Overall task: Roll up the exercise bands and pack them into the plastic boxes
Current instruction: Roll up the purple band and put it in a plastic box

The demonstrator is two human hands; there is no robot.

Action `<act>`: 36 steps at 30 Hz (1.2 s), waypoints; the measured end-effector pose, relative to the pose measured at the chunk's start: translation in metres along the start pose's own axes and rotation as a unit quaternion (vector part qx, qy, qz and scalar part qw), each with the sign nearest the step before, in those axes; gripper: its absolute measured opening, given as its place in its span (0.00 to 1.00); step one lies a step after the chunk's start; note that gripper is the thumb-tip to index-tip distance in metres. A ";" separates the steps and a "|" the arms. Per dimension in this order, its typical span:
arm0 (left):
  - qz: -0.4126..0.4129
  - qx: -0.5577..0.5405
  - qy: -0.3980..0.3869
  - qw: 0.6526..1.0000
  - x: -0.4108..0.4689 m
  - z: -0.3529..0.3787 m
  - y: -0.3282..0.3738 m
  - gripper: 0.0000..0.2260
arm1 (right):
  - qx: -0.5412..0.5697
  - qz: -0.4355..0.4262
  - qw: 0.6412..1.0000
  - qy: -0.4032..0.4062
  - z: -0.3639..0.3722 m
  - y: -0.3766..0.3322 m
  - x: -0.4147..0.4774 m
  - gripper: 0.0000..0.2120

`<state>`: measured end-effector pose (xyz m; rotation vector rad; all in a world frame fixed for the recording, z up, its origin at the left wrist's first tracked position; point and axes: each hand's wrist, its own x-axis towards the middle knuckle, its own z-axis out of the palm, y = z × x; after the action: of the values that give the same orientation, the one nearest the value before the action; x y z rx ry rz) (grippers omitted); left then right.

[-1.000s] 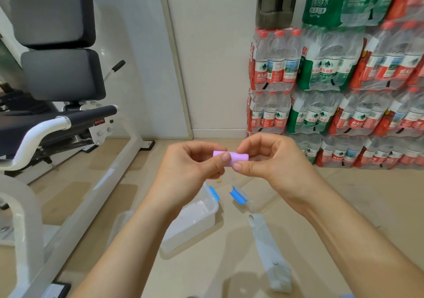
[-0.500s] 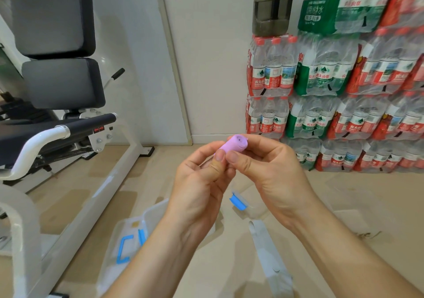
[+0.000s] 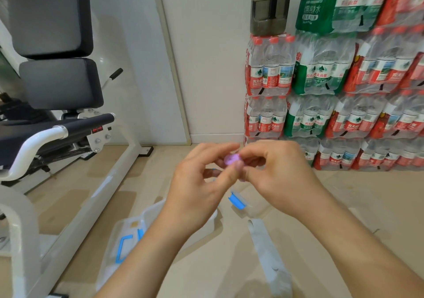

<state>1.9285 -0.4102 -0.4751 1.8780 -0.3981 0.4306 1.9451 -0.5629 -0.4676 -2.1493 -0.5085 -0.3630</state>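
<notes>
A small rolled purple exercise band (image 3: 231, 159) is pinched between the fingertips of both hands at mid-frame, its round end facing me. My left hand (image 3: 197, 190) grips it from the left and my right hand (image 3: 277, 176) from the right. Below the hands a clear plastic box (image 3: 151, 213) stands on the floor, mostly hidden by my left forearm. Its clear lid with blue clips (image 3: 124, 245) lies to the left of it. A second clear box with a blue clip (image 3: 237, 201) sits under my right hand. A flat grey band (image 3: 268, 256) lies on the floor.
A white gym machine with black pads (image 3: 59, 84) fills the left side, and its white base bar (image 3: 96, 197) runs across the floor. Stacked packs of water bottles (image 3: 332, 96) stand against the wall at the right.
The purple roll has turned from lying sideways between my fingers to pointing its end at me. Both hands have dropped slightly in the frame. The view has tilted, showing the lid at the lower left.
</notes>
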 end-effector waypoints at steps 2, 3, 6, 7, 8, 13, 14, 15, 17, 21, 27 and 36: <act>0.052 0.090 0.011 0.995 -0.001 -0.002 0.000 0.10 | -0.084 -0.030 0.996 -0.020 0.001 -0.002 0.000 0.03; 0.066 0.110 0.019 0.992 0.000 -0.003 0.000 0.09 | -0.084 -0.030 0.996 -0.030 0.001 -0.002 -0.001 0.03; 0.078 0.120 0.060 0.988 0.000 -0.007 0.001 0.04 | 0.051 0.027 0.996 -0.062 0.000 -0.007 -0.001 0.05; 0.051 0.096 0.073 0.991 0.001 -0.008 0.003 0.03 | 0.105 0.056 0.990 -0.068 0.000 -0.008 -0.001 0.06; 0.008 0.051 0.084 0.995 0.001 -0.009 0.005 0.03 | 0.145 0.080 0.984 -0.071 -0.001 -0.007 0.000 0.07; -0.118 -0.125 0.127 0.977 0.006 -0.013 0.006 0.07 | 0.231 0.112 0.963 -0.083 -0.005 -0.004 0.000 0.09; -0.133 -0.142 0.115 0.974 0.007 -0.013 0.005 0.08 | 0.238 0.112 0.962 -0.076 -0.005 -0.004 0.000 0.08; -0.149 -0.159 0.091 0.972 0.008 -0.014 0.003 0.08 | 0.241 0.112 0.962 -0.067 -0.005 -0.003 0.000 0.08; -0.173 -0.182 0.024 0.967 0.009 -0.017 0.000 0.07 | 0.251 0.121 0.959 -0.051 -0.005 0.000 0.000 0.08; -0.178 -0.199 -0.052 0.962 0.008 -0.020 -0.002 0.09 | 0.337 0.157 0.926 -0.058 -0.007 0.006 -0.001 0.08; -0.053 -0.009 -0.042 0.998 0.000 -0.009 0.005 0.14 | 0.483 0.196 0.847 -0.102 -0.012 0.014 0.000 0.15; 0.099 0.144 -0.148 0.973 -0.007 -0.006 0.013 0.31 | 0.454 0.155 0.860 -0.173 -0.011 0.008 -0.002 0.22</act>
<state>1.9156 -0.4081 -0.4656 2.2037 -0.7629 0.3539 1.9469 -0.5767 -0.4677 -1.3123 -0.3993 0.4021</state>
